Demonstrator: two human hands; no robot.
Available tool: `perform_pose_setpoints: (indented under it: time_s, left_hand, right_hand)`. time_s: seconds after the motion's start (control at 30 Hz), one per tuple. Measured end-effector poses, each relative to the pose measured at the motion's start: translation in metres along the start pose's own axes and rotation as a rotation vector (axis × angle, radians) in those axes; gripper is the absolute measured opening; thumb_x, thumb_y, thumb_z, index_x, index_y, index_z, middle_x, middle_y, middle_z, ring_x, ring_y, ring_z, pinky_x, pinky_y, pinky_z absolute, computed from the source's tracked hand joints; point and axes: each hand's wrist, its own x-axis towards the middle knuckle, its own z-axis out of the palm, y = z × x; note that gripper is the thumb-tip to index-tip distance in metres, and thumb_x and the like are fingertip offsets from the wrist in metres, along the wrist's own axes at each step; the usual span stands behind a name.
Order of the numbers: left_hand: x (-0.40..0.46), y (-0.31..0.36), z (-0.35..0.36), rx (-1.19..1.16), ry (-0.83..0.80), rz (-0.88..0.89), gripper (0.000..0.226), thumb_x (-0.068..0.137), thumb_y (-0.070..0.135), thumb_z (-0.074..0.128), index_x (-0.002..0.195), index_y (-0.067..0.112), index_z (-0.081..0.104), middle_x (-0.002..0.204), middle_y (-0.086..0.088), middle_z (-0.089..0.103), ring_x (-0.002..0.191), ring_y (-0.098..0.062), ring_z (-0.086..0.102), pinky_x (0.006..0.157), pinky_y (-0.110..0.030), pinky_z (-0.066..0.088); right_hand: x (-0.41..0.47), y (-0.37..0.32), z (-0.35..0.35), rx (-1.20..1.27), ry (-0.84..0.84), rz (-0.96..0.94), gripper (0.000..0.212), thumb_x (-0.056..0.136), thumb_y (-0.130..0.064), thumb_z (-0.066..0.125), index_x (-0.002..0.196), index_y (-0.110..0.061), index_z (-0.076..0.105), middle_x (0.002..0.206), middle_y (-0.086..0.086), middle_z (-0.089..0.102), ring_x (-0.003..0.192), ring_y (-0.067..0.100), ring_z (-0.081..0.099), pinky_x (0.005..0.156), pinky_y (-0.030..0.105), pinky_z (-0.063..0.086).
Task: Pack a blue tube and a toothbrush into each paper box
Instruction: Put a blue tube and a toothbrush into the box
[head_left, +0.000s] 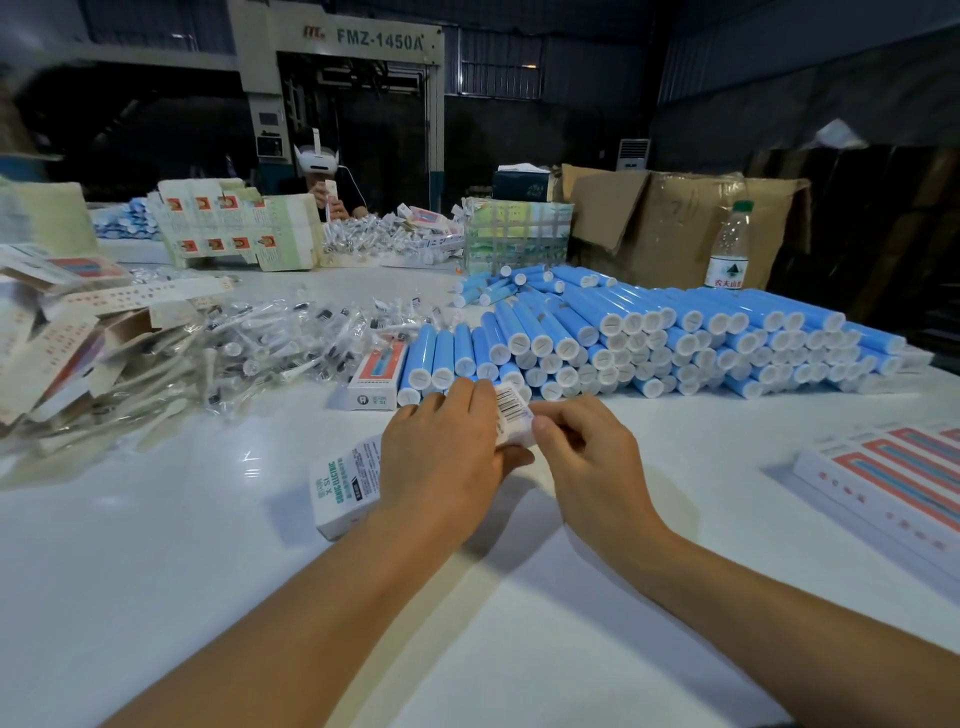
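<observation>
A white paper box (345, 486) with green print lies across the table in front of me. My left hand (441, 457) wraps over its middle and holds it. My right hand (582, 452) pinches the box's right end, where a barcode flap (511, 410) shows between the fingers. What is inside the box is hidden. A large stack of blue tubes (649, 332) with white caps lies just beyond my hands. Several toothbrushes in clear wrappers (270, 338) are heaped to the left.
Flat unfolded boxes (47, 353) pile up at the far left. Finished boxes (893, 478) lie in a row at the right. One closed box (376, 374) rests beside the tubes. A water bottle (727, 249) and cardboard cartons (670, 223) stand behind. Another person (327, 182) works opposite.
</observation>
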Motion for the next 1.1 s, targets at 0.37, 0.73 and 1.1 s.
perform_pose_setpoints:
  time_s: [0.37, 0.73, 1.1]
  left_hand:
    - [0.014, -0.022, -0.048, -1.525, 0.321, -0.604, 0.05, 0.086, 0.07, 0.034, 0.095, 0.03, 0.061, 0.087, 0.0, 0.072, 0.077, -0.017, 0.071, 0.064, -0.034, 0.06]
    - [0.009, -0.011, -0.012, -1.651, 0.116, -1.18, 0.058, 0.091, 0.067, 0.025, 0.083, 0.023, 0.061, 0.053, 0.003, 0.066, 0.047, -0.015, 0.066, 0.033, -0.021, 0.044]
    - [-0.002, -0.004, 0.011, -1.163, -0.144, -0.53, 0.054, 0.09, 0.06, 0.028, 0.086, 0.024, 0.068, 0.085, 0.009, 0.069, 0.079, -0.014, 0.064, 0.069, -0.029, 0.045]
  right_hand:
    - [0.0, -0.001, -0.001, 0.111, -0.036, -0.067, 0.022, 0.087, -0.037, 0.045, 0.107, -0.042, 0.054, 0.097, -0.02, 0.054, 0.09, -0.002, 0.053, 0.075, 0.008, 0.039]
    - [-0.012, -0.011, 0.011, -0.102, -0.447, -0.046, 0.07, 0.067, -0.062, 0.056, 0.133, -0.054, 0.033, 0.108, -0.039, 0.041, 0.101, -0.012, 0.045, 0.069, 0.01, 0.045]
    - [0.023, -0.032, -0.066, -0.417, -0.235, -0.086, 0.055, 0.085, -0.04, 0.046, 0.139, -0.041, 0.039, 0.111, -0.008, 0.043, 0.1, 0.007, 0.041, 0.078, 0.012, 0.035]
